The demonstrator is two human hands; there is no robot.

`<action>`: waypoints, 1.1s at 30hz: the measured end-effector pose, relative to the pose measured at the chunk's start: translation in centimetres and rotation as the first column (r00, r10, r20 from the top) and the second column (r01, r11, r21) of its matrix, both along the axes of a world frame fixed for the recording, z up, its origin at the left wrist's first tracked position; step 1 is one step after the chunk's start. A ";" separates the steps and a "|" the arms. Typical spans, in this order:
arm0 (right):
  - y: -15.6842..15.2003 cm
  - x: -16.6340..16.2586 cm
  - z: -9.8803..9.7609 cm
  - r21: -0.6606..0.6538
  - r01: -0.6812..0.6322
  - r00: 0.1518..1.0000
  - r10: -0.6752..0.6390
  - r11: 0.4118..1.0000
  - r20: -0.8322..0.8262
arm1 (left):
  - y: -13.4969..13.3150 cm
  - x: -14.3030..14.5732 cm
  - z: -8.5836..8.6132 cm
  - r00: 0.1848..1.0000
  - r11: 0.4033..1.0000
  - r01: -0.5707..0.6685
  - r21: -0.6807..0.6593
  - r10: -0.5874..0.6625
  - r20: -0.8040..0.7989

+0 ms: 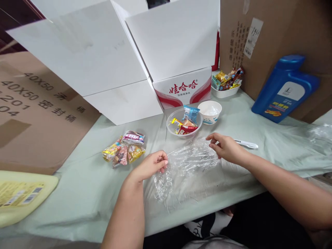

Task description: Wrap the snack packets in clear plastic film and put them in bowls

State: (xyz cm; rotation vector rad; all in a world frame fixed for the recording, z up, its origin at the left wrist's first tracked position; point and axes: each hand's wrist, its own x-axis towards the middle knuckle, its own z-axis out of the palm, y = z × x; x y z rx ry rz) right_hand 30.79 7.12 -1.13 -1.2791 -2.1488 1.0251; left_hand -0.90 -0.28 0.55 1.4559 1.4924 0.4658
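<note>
A sheet of clear plastic wrap (186, 166) lies crinkled on the pale green table cover (77, 193) between my hands. My left hand (153, 165) pinches its left edge with the fingers curled closed. On the sheet's upper right edge, my right hand (225, 147) grips with fingertips pressed together. Just beyond the wrap stands a clear plastic bowl (171, 121) holding several wrapped snacks. A white paper bowl (209, 112) sits to its right.
A wrapped bundle of snacks (126, 147) lies left of my left hand. A white pen-like tool (246, 144) lies right of my right hand. Behind are a white carton (181, 88), a snack-filled bowl (225, 90), a blue jug (284, 90), cardboard (38, 114) and a yellow bottle (20, 197).
</note>
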 end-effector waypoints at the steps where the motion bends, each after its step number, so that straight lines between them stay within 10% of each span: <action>1: 0.1 -0.3 -0.3 0.056 0.017 0.999 -0.015 0.998 -0.037 | 0.0 0.1 -0.2 0.999 1.000 -0.006 0.008 0.006 -0.037; 6: 0.4 -1.8 -1.3 0.198 -0.023 1.000 0.020 0.980 0.013 | -0.3 0.3 -0.2 0.953 0.997 -0.005 0.080 0.029 -0.302; 13: -0.6 -0.5 1.5 -0.202 -0.312 0.862 0.366 0.928 0.351 | -1.0 0.8 0.7 0.827 0.979 0.156 0.132 -0.056 -0.560; 20: -0.1 -0.3 0.9 0.172 -0.130 0.919 0.054 0.976 0.391 | -0.5 1.2 0.4 0.801 0.983 0.083 0.166 0.033 -0.597; 30: -0.2 -1.6 -0.9 0.238 -0.201 0.805 0.022 0.950 0.593 | 0.0 1.4 0.1 0.689 0.994 0.044 0.100 0.042 -0.724; 33: -0.3 -1.7 -0.7 0.235 -0.208 0.788 0.020 0.949 0.616 | -0.2 1.5 0.3 0.592 0.965 0.020 0.261 0.199 -0.781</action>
